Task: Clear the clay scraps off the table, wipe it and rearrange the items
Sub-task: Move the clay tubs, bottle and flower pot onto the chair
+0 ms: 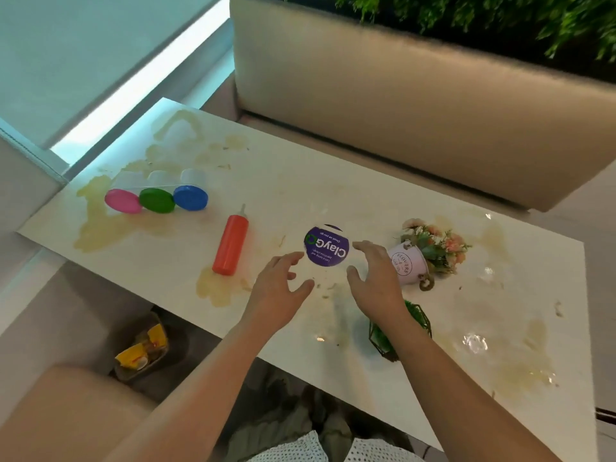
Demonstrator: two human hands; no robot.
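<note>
You are facing a beige padded bench (400,111); green leafy plants (483,18) are showing behind it, and daylight is glowing under a pale window blind (83,45).

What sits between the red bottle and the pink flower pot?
Head view: a round purple ClayGo disc lies between the red bottle and the flower pot; the left hand and right hand hover at its near side.

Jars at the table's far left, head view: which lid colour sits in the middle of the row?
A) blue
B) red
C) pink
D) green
D: the green lid lies between the pink lid on its left and the blue lid on its right.
</note>
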